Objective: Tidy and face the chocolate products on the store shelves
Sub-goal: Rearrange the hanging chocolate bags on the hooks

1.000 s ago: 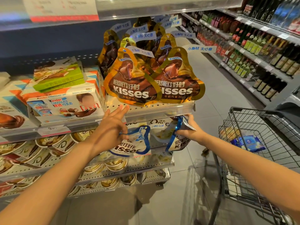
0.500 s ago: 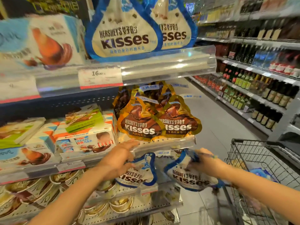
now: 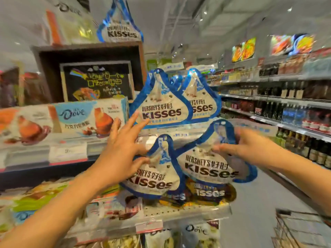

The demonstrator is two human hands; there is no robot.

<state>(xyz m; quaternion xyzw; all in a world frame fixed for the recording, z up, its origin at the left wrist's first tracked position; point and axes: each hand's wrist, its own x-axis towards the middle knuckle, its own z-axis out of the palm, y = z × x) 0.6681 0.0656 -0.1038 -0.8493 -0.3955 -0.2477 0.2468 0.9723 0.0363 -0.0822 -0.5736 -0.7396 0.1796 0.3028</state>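
While the left hand (image 3: 121, 156) is spreading its fingers wide and pinching the left white-and-blue Kisses bag (image 3: 157, 169) near its top, the right hand (image 3: 250, 147) is gripping the upper part of the right Kisses bag (image 3: 206, 167), both lifted before the shelf (image 3: 188, 214).

Head view (one only) faces the shelves (image 3: 161, 214) from close, tilted upward

I count five blue-and-white Kisses bags (image 3: 162, 106), one in each hand, two brown Kisses bags (image 3: 211, 193), and two Dove boxes (image 3: 86, 119).
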